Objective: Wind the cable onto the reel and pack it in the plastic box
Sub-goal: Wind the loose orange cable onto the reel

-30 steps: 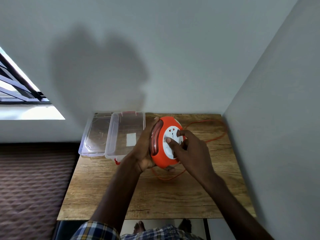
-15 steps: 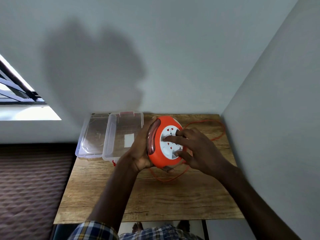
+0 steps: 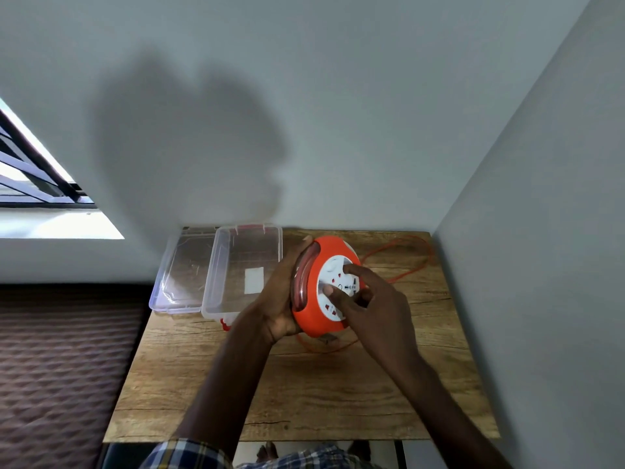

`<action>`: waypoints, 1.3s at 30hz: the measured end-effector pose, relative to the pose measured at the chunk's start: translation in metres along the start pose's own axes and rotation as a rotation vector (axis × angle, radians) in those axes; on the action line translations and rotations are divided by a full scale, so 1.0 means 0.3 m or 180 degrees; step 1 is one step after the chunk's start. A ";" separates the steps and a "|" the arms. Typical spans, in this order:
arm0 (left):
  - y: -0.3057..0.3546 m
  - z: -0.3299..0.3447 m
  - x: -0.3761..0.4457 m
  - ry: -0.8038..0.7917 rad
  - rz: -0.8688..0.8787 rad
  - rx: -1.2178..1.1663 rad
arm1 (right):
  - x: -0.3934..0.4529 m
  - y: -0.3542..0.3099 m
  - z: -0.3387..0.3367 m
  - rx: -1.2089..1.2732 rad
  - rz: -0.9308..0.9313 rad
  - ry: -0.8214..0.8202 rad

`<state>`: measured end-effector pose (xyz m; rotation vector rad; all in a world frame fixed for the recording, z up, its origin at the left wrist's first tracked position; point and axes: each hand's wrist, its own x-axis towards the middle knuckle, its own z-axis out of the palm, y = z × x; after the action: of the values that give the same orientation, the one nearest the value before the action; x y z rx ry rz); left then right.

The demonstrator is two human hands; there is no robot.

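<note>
An orange cable reel (image 3: 313,299) with a white socket face stands on edge above the wooden table (image 3: 304,394). My left hand (image 3: 275,301) grips its left side, fingers wrapped round the back. My right hand (image 3: 367,304) presses fingertips onto the white face, its other fingers curled. Loose orange cable (image 3: 409,262) loops over the table's far right corner and trails under the reel. A clear plastic box (image 3: 245,274) sits open at the far left of the table, just left of my left hand.
The box's clear lid (image 3: 184,274) lies left of the box, overhanging the table's edge. Grey walls close the far side and the right side. A brown quilted surface (image 3: 61,367) lies left of the table.
My right hand has turned on the reel's white face, fingers shifting from spread across it to bunched lower down. The left hand keeps its grip on the reel.
</note>
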<state>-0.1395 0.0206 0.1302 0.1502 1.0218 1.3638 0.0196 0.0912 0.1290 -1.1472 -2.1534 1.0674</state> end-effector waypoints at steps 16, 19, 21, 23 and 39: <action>-0.016 -0.057 0.014 -0.0245 -0.0038 -0.0256 | 0.146 0.063 -0.126 -0.1615 -0.2394 -0.1030; -0.021 -0.055 0.016 -0.0230 -0.0067 -0.0249 | 0.130 0.054 -0.118 -0.1645 -0.2400 -0.0639; -0.016 -0.046 0.017 -0.0142 0.0003 -0.0191 | 0.111 0.046 -0.111 -0.1376 -0.2156 -0.0366; -0.009 -0.027 0.013 -0.0162 0.0063 -0.0142 | 0.081 0.033 -0.084 -0.0662 -0.1404 -0.0130; -0.012 -0.052 0.003 0.0047 0.0091 -0.0041 | 0.103 0.049 -0.126 -0.1560 -0.2394 -0.0801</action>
<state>-0.1474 0.0133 0.1183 0.1458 1.0263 1.3990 0.0364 0.1379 0.1407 -0.2797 -2.7854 0.3635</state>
